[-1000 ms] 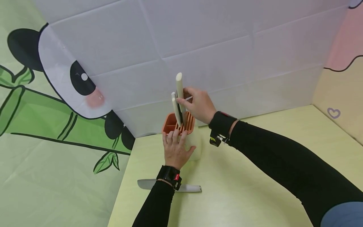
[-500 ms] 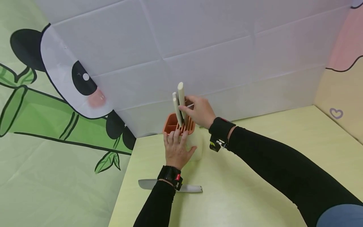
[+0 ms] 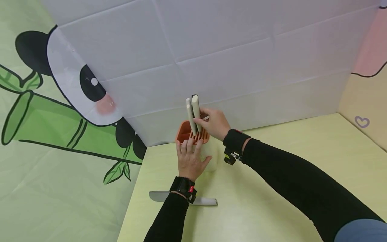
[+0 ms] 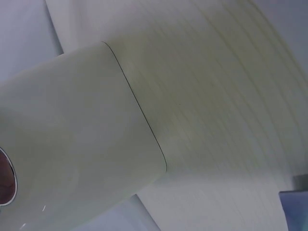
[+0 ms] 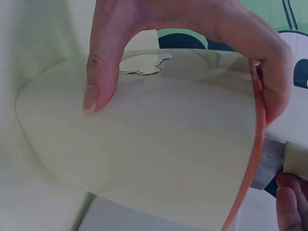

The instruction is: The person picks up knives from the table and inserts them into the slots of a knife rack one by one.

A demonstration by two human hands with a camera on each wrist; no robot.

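Observation:
A cream knife holder (image 3: 212, 156) with an orange slotted top (image 3: 182, 129) stands near the back wall. My left hand (image 3: 191, 162) grips its near side, fingers bent over the rim; the right wrist view shows the thumb on the holder's wall (image 5: 178, 144). With my right hand (image 3: 215, 123) I pinch the cream handle of a knife (image 3: 196, 107) pointing down into the slots. Part of its grey blade (image 5: 268, 163) shows above the rim in the right wrist view. Other pale handles (image 3: 190, 116) stand just left of it, touching or nearly so.
Another knife (image 3: 205, 201) with a pale handle lies flat on the table (image 3: 257, 201), partly beneath my left forearm. A white wall sheet (image 3: 223, 50) rises right behind the holder. A panda-print sheet (image 3: 69, 101) borders the table's left side.
My right hand has moved down with the knife, whose handle now stands lower, nearly level with the other handles. The left hand keeps its hold on the knife holder.

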